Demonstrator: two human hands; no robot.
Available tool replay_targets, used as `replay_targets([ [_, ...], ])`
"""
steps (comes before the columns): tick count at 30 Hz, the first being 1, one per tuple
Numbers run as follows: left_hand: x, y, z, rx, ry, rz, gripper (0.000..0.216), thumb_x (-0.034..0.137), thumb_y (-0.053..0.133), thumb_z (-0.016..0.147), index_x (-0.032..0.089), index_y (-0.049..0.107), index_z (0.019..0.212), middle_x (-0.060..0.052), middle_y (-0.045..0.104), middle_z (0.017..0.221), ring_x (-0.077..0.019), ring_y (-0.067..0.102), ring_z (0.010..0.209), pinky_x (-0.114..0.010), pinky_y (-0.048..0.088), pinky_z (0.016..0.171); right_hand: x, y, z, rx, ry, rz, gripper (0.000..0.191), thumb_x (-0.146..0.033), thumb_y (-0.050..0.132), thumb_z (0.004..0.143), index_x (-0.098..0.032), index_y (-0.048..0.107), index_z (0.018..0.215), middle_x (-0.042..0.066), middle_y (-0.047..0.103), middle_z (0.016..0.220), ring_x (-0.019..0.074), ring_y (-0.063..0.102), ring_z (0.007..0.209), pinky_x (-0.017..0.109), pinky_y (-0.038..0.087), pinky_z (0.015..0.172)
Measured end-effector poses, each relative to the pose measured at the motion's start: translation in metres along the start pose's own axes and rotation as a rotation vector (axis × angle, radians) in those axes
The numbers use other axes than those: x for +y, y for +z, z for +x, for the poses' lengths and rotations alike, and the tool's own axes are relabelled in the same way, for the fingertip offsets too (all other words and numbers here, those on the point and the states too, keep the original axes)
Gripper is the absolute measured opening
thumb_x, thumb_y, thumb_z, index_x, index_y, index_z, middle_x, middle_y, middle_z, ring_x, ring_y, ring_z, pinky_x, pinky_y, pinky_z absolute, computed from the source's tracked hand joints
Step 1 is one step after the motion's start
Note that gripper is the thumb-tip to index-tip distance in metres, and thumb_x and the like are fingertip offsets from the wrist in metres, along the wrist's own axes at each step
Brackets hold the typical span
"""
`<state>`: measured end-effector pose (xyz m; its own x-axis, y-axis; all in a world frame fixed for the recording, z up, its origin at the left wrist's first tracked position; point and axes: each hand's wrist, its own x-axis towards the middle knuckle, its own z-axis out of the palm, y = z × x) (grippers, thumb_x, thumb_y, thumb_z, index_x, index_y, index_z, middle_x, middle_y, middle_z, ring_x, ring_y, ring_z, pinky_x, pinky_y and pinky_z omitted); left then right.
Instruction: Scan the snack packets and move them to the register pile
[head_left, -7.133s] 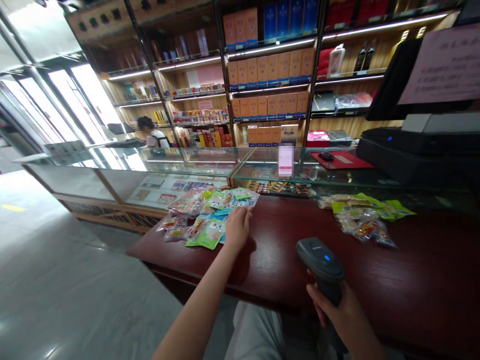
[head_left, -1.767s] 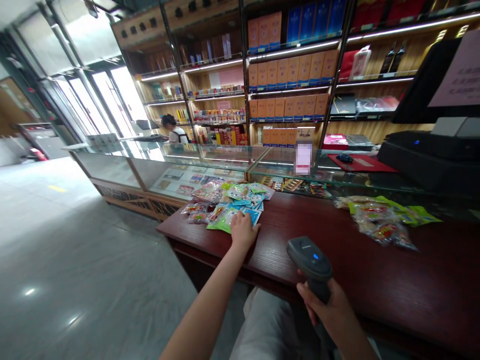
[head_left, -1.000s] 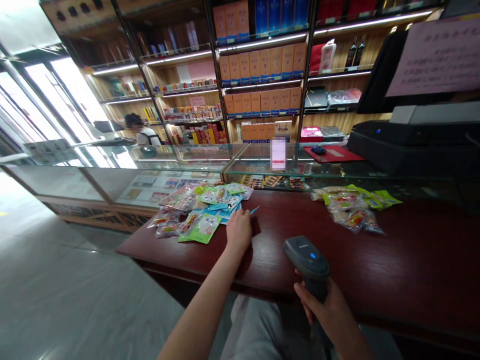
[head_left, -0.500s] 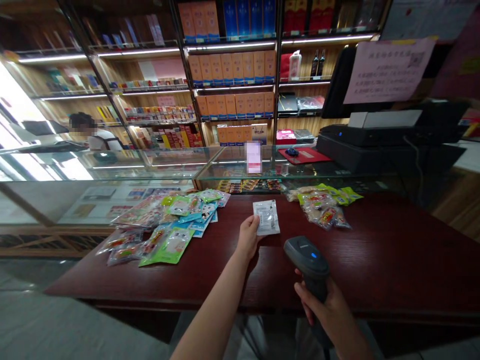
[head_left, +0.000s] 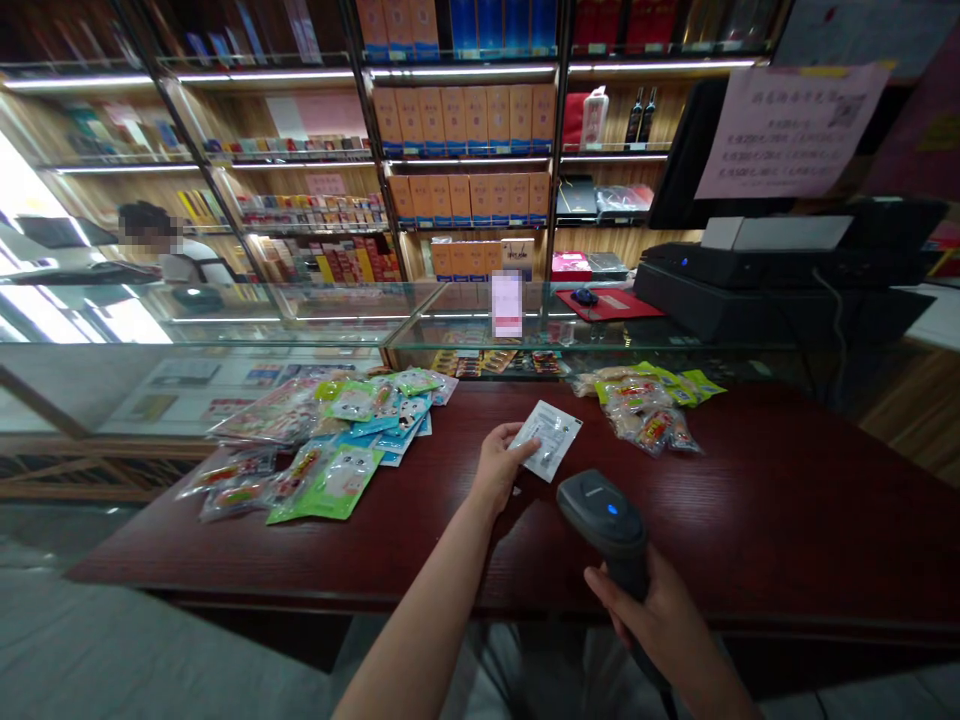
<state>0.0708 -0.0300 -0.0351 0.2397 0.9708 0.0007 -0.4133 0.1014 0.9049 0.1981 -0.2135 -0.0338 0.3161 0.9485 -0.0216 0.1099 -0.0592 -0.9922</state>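
My left hand (head_left: 501, 466) pinches the left edge of a small silver-white packet (head_left: 551, 442), thumb on top, just over the dark red table (head_left: 720, 530). The packet is tilted, its printed side facing up. My right hand (head_left: 651, 612) is wrapped round the handle of a black barcode scanner (head_left: 602, 512). A blue light glows on the scanner's top, and its head is close to the packet's lower right. Left of my left hand lies a pile of snack packets (head_left: 352, 410), with a green packet (head_left: 341, 485) at its near edge.
More snack packets (head_left: 645, 405) lie at the table's back right. Behind the table stands a glass display counter (head_left: 450, 330) with a blurred upright card (head_left: 507, 305) and a mouse (head_left: 583, 297). A cash register (head_left: 720, 285) is at right. A person (head_left: 176, 250) is behind the counter at left.
My left hand has turned the packet clockwise and shifted it slightly right, the thumb now lying over it. The scanner has moved a little to the left.
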Motion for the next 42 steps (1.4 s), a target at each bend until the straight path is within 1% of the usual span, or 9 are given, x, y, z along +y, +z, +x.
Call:
replay_targets([
  [3, 0.000, 0.001, 0.000, 0.055, 0.003, 0.029, 0.045, 0.034, 0.089, 0.050, 0.013, 0.061, 0.079, -0.003, 0.069, 0.070, -0.0145, 0.063, 0.060, -0.027, 0.051, 0.061, -0.001, -0.002, -0.001, 0.019, -0.012, -0.047, 0.028, -0.044, 0.071, 0.069, -0.023, 0.053, 0.072, -0.010, 0.044, 0.038, 0.0126, 0.043, 0.030, 0.024, 0.034, 0.034],
  [5, 0.000, 0.000, 0.000, 0.059, 0.013, 0.039, 0.044, 0.037, 0.088, 0.051, 0.013, 0.062, 0.077, -0.002, 0.068, 0.067, -0.0136, 0.061, 0.057, -0.026, 0.050, 0.058, 0.001, -0.002, -0.003, 0.031, -0.026, -0.084, 0.027, -0.044, 0.071, 0.068, -0.024, 0.054, 0.072, -0.009, 0.045, 0.039, 0.0136, 0.043, 0.031, 0.025, 0.034, 0.035],
  [13, -0.005, -0.003, 0.004, 0.075, 0.053, 0.035, 0.045, 0.039, 0.088, 0.051, 0.013, 0.065, 0.080, -0.003, 0.068, 0.070, -0.0135, 0.061, 0.058, -0.026, 0.050, 0.060, 0.002, 0.001, -0.011, 0.027, -0.038, -0.127, 0.025, -0.046, 0.071, 0.067, -0.023, 0.060, 0.071, -0.002, 0.055, 0.048, 0.0159, 0.047, 0.037, 0.028, 0.039, 0.038],
  [16, -0.005, -0.002, 0.004, 0.081, 0.053, 0.026, 0.044, 0.038, 0.088, 0.051, 0.013, 0.066, 0.080, -0.003, 0.068, 0.070, -0.0135, 0.061, 0.058, -0.027, 0.050, 0.060, 0.001, 0.002, -0.012, 0.025, -0.027, -0.128, 0.026, -0.046, 0.071, 0.067, -0.023, 0.063, 0.074, -0.004, 0.053, 0.044, 0.0166, 0.046, 0.035, 0.028, 0.038, 0.038],
  [20, -0.008, 0.000, 0.005, 0.067, 0.052, -0.031, 0.044, 0.037, 0.088, 0.050, 0.013, 0.066, 0.081, -0.006, 0.071, 0.078, -0.0180, 0.066, 0.067, -0.031, 0.052, 0.067, 0.003, 0.003, -0.011, 0.007, -0.055, -0.147, 0.027, -0.046, 0.070, 0.070, -0.022, 0.065, 0.078, -0.005, 0.049, 0.040, 0.0167, 0.045, 0.034, 0.028, 0.036, 0.037],
  [23, -0.009, -0.001, 0.007, 0.073, 0.049, -0.049, 0.045, 0.035, 0.088, 0.049, 0.013, 0.065, 0.081, -0.006, 0.071, 0.076, -0.0179, 0.066, 0.066, -0.031, 0.053, 0.066, 0.005, 0.003, -0.011, 0.016, -0.073, -0.150, 0.026, -0.045, 0.072, 0.069, -0.022, 0.065, 0.078, -0.006, 0.049, 0.039, 0.0163, 0.045, 0.034, 0.028, 0.037, 0.037],
  [30, -0.007, -0.006, 0.005, 0.063, 0.051, 0.018, 0.047, 0.039, 0.088, 0.051, 0.013, 0.066, 0.083, -0.003, 0.069, 0.072, -0.0142, 0.062, 0.059, -0.027, 0.051, 0.059, 0.005, 0.002, -0.011, 0.006, -0.035, -0.102, 0.027, -0.047, 0.070, 0.069, -0.023, 0.060, 0.076, -0.007, 0.047, 0.041, 0.0162, 0.045, 0.035, 0.027, 0.035, 0.037],
  [35, -0.006, -0.004, 0.004, 0.073, 0.051, 0.016, 0.046, 0.038, 0.088, 0.051, 0.013, 0.065, 0.082, -0.003, 0.068, 0.070, -0.0137, 0.062, 0.059, -0.026, 0.051, 0.059, 0.005, 0.001, -0.012, 0.008, -0.040, -0.082, 0.024, -0.045, 0.069, 0.072, -0.024, 0.057, 0.075, -0.008, 0.044, 0.040, 0.0154, 0.044, 0.034, 0.027, 0.034, 0.037],
  [42, -0.003, -0.003, 0.003, 0.071, 0.040, 0.026, 0.047, 0.041, 0.087, 0.052, 0.012, 0.066, 0.083, -0.005, 0.070, 0.074, -0.0154, 0.063, 0.062, -0.028, 0.052, 0.061, 0.004, -0.002, -0.014, 0.043, -0.034, -0.057, 0.025, -0.044, 0.069, 0.071, -0.023, 0.055, 0.074, -0.008, 0.046, 0.041, 0.0145, 0.044, 0.035, 0.026, 0.036, 0.037],
])
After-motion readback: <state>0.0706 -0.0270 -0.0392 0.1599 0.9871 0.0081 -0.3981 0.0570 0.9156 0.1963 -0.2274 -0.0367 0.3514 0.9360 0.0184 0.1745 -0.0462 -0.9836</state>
